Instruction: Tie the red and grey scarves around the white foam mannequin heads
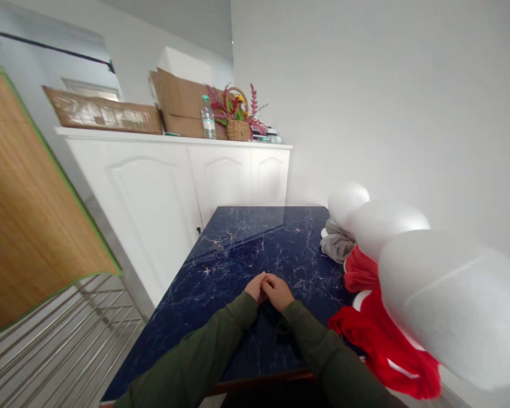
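My left hand (255,288) and my right hand (277,291) rest together on the dark blue marble-patterned table (255,238), near its front half. Their fingers are closed and press against each other, the right hand's partly over the left's. No object shows between them. Dark green sleeves cover both forearms. To the right of my right hand lies bright red cloth (382,334) with white parts. Behind it sit a second red cloth (359,272) and a grey cloth (338,245).
Large smooth white rounded forms (446,300) line the table's right side by the cloths. A white cabinet (148,198) stands behind, bearing cardboard boxes (187,102), a plastic bottle (208,119) and a flower basket (238,129). A metal rack (97,317) with a bamboo mat (34,198) stands left.
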`<action>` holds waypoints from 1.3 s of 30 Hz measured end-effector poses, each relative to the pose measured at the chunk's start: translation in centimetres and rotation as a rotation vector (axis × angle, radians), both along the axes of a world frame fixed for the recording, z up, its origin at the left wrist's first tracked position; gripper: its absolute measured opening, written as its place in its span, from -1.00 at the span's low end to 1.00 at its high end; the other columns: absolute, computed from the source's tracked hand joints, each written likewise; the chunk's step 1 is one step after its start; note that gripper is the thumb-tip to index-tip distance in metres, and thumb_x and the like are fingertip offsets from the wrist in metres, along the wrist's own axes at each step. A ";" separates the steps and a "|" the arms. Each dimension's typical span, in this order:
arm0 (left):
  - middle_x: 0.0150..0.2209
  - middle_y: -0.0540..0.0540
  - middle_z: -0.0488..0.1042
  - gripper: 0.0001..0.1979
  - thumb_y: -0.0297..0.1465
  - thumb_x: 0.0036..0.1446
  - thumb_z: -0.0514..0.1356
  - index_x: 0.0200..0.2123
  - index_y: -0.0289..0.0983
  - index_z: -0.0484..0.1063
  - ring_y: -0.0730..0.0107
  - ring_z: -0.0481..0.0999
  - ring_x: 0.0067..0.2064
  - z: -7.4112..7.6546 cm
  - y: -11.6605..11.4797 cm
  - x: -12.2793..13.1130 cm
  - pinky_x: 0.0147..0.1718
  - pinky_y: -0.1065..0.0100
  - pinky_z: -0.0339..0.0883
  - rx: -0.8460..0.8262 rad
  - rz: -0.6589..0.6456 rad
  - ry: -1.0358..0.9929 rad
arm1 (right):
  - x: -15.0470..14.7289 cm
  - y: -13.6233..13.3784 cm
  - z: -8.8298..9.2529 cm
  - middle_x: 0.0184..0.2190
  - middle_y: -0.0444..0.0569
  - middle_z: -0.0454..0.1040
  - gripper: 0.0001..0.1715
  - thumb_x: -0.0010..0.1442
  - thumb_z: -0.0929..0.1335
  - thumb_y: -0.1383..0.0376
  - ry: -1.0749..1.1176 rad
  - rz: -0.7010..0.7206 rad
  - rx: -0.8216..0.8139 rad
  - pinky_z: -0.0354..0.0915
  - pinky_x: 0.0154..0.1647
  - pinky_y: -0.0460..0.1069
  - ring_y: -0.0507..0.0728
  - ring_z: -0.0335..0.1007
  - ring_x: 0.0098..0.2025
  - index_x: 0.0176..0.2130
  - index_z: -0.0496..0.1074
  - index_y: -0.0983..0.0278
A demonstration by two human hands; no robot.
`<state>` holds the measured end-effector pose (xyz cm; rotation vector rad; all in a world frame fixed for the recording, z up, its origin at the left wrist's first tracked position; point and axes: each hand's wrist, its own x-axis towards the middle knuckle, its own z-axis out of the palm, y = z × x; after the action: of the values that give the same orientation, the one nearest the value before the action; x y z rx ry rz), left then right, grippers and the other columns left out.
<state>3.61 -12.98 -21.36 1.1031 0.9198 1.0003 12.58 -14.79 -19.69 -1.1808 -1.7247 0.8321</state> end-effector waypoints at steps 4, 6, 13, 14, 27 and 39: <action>-0.67 0.01 0.27 -0.56 -0.09 0.00 -0.09 -0.42 -0.32 0.36 0.51 0.23 -0.65 -1.1 0.4 0.2 -0.68 0.44 0.08 -0.009 0.030 0.050 | 0.5 0.1 -1.5 -0.59 -0.15 0.35 -0.80 0.09 0.21 0.29 0.062 0.062 -0.051 0.20 -0.56 -0.14 -0.03 0.24 -0.56 -0.46 0.35 0.30; -0.70 0.03 0.23 -0.62 -0.14 0.00 -0.07 -0.44 -0.31 0.36 0.54 0.17 -0.69 -1.5 0.5 0.2 -0.72 0.45 0.00 0.027 0.038 0.070 | 0.9 -0.2 -1.4 -0.59 -0.15 0.35 -0.80 0.09 0.20 0.29 0.091 0.102 -0.085 0.20 -0.58 -0.15 -0.03 0.25 -0.56 -0.41 0.37 0.29; -0.68 0.05 0.23 -0.74 -0.24 0.02 -0.05 -0.42 -0.28 0.32 0.56 0.14 -0.70 -1.1 0.1 0.1 -0.74 0.44 -0.01 0.059 0.057 0.098 | 0.9 -0.2 -1.0 -0.62 -0.17 0.33 -0.78 0.07 0.20 0.31 0.072 0.095 -0.116 0.23 -0.55 -0.12 -0.01 0.26 -0.56 -0.32 0.40 0.29; -0.67 0.05 0.25 -0.75 -0.25 0.00 -0.03 -0.42 -0.29 0.32 0.56 0.16 -0.69 -0.9 0.0 0.1 -0.73 0.44 0.00 0.062 0.058 0.107 | 0.9 -0.2 -0.9 -0.59 -0.15 0.36 -0.78 0.06 0.20 0.33 0.065 0.094 -0.100 0.26 -0.51 -0.10 0.00 0.28 -0.53 -0.32 0.40 0.28; -0.55 0.00 0.32 -0.77 -0.28 -0.05 0.02 -0.41 -0.33 0.33 0.49 0.29 -0.53 -0.8 -0.1 0.1 -0.61 0.46 0.13 0.132 0.061 0.186 | 1.2 -0.6 -0.4 -0.30 -0.06 0.47 -0.66 0.02 0.20 0.41 0.061 0.108 0.005 0.27 -0.18 -0.01 0.09 0.36 -0.23 -0.19 0.40 0.27; -0.56 0.01 0.30 -0.73 -0.25 -0.04 0.02 -0.38 -0.31 0.35 0.49 0.25 -0.56 -0.4 -0.4 -0.1 -0.64 0.45 0.09 0.148 0.047 0.229 | 1.2 -0.7 -0.4 -0.30 -0.06 0.47 -0.68 0.03 0.20 0.40 0.062 0.091 0.010 0.28 -0.18 0.00 0.09 0.36 -0.25 -0.23 0.43 0.25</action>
<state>3.54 -13.38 -21.72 1.3464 1.0720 1.0070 13.76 -15.51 -20.12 -1.0647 -1.7403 0.9045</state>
